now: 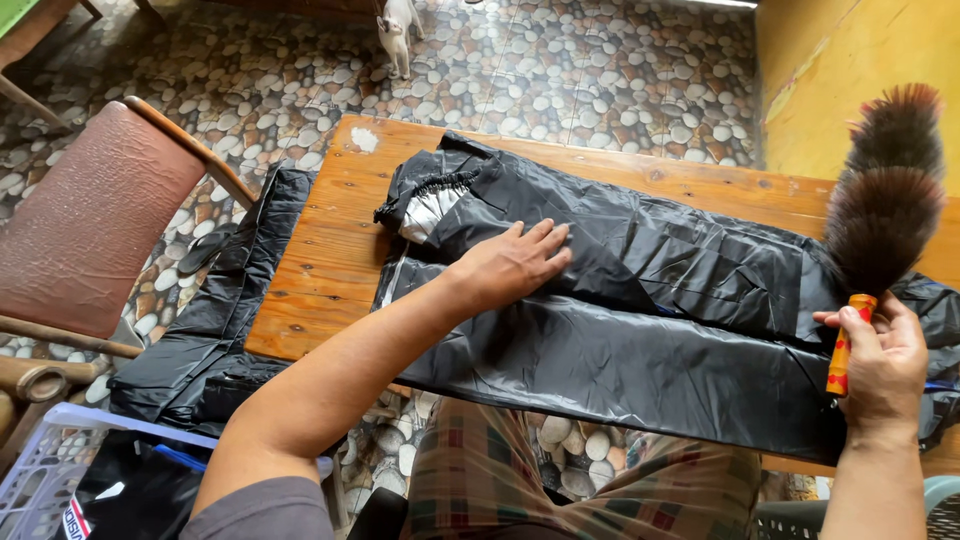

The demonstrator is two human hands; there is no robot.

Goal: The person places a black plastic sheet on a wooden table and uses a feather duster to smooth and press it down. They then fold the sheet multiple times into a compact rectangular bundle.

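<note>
Risk I note: left hand [515, 262] pressed flat, fingers spread, on shiny black waterproof trousers [640, 300] atop wooden table [320, 260]; right hand [880, 360] gripping brown feather duster [880, 215]—slick fabric might slide off.

Even, soft daylight; scene bright overall. Brightest strip lies at the top right edge, above the yellow wall [850, 60]. Shadows weak and diffuse. Dull sheen on the black waterproof trousers [640, 330] (creases catch pale highlights). Centre sharp; wood grain of the table [330, 260] resolves well. Wide-angle bowing at the edges; feather duster [885, 200] slightly soft at its fringe.
</note>
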